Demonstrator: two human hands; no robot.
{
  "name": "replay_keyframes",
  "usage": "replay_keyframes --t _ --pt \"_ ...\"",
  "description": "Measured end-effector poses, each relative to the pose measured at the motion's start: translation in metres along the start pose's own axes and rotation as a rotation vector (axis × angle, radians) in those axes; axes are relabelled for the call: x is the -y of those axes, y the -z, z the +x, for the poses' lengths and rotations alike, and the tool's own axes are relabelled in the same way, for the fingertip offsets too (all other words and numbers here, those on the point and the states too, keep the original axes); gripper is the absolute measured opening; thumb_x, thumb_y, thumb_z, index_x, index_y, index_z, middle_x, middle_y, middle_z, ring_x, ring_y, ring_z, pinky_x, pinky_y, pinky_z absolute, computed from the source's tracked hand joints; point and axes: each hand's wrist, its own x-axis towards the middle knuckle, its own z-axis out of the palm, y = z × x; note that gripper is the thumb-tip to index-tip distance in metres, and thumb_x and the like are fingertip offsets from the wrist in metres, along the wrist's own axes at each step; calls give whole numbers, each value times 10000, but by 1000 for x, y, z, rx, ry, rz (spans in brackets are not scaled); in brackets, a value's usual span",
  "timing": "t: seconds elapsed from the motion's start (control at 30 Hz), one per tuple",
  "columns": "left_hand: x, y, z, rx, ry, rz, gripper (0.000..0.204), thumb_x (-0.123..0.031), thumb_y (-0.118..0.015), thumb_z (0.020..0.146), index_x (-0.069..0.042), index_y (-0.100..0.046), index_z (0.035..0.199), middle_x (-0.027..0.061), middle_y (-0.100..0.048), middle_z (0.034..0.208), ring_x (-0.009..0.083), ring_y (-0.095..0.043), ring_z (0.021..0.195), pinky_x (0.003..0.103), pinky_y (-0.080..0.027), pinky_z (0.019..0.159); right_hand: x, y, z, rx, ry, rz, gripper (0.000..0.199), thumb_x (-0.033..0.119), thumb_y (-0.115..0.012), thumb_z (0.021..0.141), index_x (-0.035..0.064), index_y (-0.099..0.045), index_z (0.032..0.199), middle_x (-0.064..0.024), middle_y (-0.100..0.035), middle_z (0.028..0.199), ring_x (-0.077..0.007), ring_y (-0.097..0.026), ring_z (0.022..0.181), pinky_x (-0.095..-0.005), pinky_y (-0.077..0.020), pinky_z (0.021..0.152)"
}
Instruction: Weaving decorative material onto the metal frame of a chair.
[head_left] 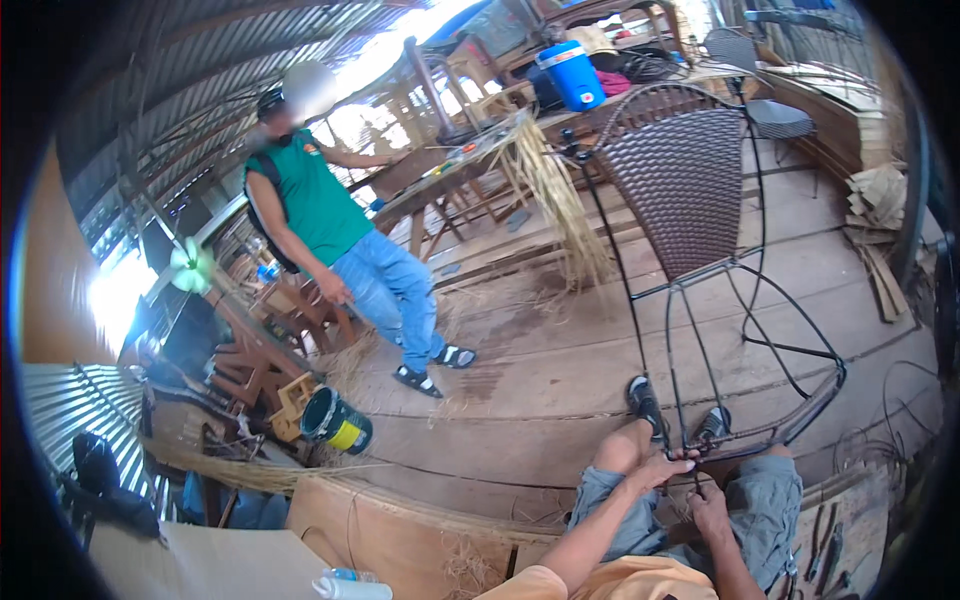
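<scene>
A black metal chair frame point(760, 345) lies tipped on the plank floor in front of me, its back point(680, 185) woven in dark brown strands. The frame's near bar point(770, 432) rests across my knees, partly wrapped with the same dark strand. My left hand point(668, 466) has its fingers curled over the end of that bar. My right hand point(711, 508) sits just below it, closed on a thin dark strand that runs up to the bar. My sandalled feet point(645, 400) rest under the frame.
A person in a green shirt and blue jeans point(335, 235) stands to the left, by a workbench point(455, 170) hung with straw-coloured fibre point(560, 205). A dark bucket point(335, 420) lies on its side. A blue cooler point(572, 72), another chair point(765, 110), wood scraps point(880, 235) and hand tools point(825, 555) surround me.
</scene>
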Motion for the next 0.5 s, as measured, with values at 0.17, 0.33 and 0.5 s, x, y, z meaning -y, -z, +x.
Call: replay_keyframes --t 0.17,0.33,0.5 --pt "-8 -8 -5 -122 -109 128 379 -271 -663 829 -97 -613 1162 -53 -567 925 68 -471 848 213 -359 685 -11 2 7 42 -133 -118 258 126 -551 763 -49 -608 944 -162 -636 887 -261 -600 832 -363 -458 783" --pt "-11 -13 -21 -272 -307 162 198 -230 -619 855 -60 -579 948 -35 -518 859 86 -461 783 242 -390 712 -31 -4 16 7 14 -90 321 223 -549 800 5 -618 1025 -248 -633 884 -357 -619 869 -400 -464 781" --pt "-32 -5 -58 -643 -444 145 401 -210 -519 924 54 -489 1224 127 -558 1190 192 -512 1128 308 -402 963 -28 -7 24 25 21 -111 338 275 -562 806 -20 -620 961 -226 -639 834 -353 -621 828 -397 -471 765"
